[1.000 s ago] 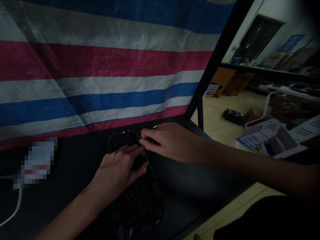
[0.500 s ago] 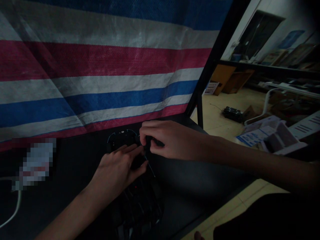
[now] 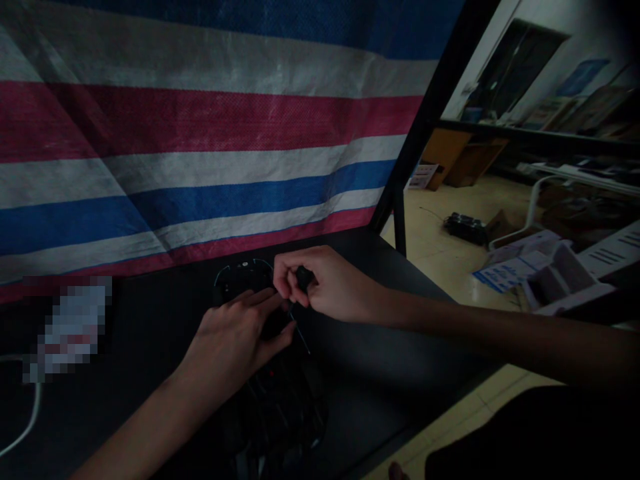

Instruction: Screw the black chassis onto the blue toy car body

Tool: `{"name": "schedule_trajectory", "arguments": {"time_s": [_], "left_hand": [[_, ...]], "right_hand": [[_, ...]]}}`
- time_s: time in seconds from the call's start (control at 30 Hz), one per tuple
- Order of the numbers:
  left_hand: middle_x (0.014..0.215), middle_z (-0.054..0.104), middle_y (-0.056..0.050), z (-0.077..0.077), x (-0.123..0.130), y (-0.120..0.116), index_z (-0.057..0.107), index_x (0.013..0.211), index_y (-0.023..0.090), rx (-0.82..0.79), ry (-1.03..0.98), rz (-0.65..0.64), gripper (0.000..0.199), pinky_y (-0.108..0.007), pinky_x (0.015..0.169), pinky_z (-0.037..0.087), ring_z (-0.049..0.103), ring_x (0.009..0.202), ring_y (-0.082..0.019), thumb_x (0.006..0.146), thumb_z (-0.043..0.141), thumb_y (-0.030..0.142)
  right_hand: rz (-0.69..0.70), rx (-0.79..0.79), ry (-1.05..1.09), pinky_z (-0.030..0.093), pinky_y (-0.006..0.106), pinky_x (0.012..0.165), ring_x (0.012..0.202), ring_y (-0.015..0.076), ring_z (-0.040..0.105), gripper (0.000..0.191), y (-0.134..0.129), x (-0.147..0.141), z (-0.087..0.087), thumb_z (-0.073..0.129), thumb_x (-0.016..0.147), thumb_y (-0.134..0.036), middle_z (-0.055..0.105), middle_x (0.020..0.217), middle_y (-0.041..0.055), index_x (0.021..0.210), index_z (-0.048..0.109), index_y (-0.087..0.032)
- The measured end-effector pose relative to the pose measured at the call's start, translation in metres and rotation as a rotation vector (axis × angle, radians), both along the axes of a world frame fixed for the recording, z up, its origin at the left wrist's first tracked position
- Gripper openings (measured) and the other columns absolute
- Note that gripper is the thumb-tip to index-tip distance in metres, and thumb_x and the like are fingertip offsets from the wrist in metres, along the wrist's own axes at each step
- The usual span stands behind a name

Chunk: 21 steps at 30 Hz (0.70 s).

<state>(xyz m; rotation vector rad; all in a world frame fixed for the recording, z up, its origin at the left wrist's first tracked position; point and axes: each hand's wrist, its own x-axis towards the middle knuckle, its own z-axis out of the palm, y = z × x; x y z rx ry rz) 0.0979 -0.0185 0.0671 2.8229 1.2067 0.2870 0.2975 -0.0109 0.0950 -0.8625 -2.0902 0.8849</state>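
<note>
A dark device with thin pale-blue edge lines and a small red light lies on the black table. My left hand rests on its upper part, fingers reaching right and thumb apart below them; the fingers are bent around its dark body. Just to the right, my right hand is closed around a small black tool handle, above the device's right edge. The tip of the tool is too dark to make out, close to my left fingertips.
A striped red, white and blue sheet stands behind the table. At the left lie a blurred-out packet and a white cable. A black frame post rises at the right; beyond, open boxes lie on the floor.
My right hand has turned at the wrist and shifted slightly left, and its forearm has dropped a little. The black handle shows more clearly between the fingers. My left hand stays where it was.
</note>
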Motion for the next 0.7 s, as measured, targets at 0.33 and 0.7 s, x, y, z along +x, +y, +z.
{"name": "schedule_trajectory", "arguments": {"time_s": [0.33, 0.7], "left_hand": [[0.118, 0.076, -0.006, 0.0, -0.002, -0.003, 0.07, 0.114, 0.026, 0.007, -0.033, 0.02, 0.026, -0.035, 0.071, 0.056, 0.075, 0.094, -0.027, 0.099, 0.056, 0.042], [0.107, 0.073, 0.0, -0.005, 0.004, -0.023, 0.067, 0.111, 0.03, 0.054, -0.051, 0.076, 0.018, -0.033, 0.087, 0.056, 0.068, 0.106, -0.021, 0.102, 0.053, 0.035]], "right_hand": [[0.33, -0.518, 0.319, 0.049, 0.033, 0.076, 0.064, 0.0138, 0.062, 0.022, 0.023, -0.001, -0.008, 0.048, 0.071, -0.005, 0.058, 0.054, -0.0038, 0.055, 0.046, -0.021], [-0.186, -0.704, 0.762, 0.04, 0.024, 0.061, 0.064, 0.0108, 0.043, 0.045, 0.029, 0.046, -0.084, 0.048, 0.049, -0.011, 0.042, 0.075, -0.0061, 0.092, 0.046, -0.023]]}}
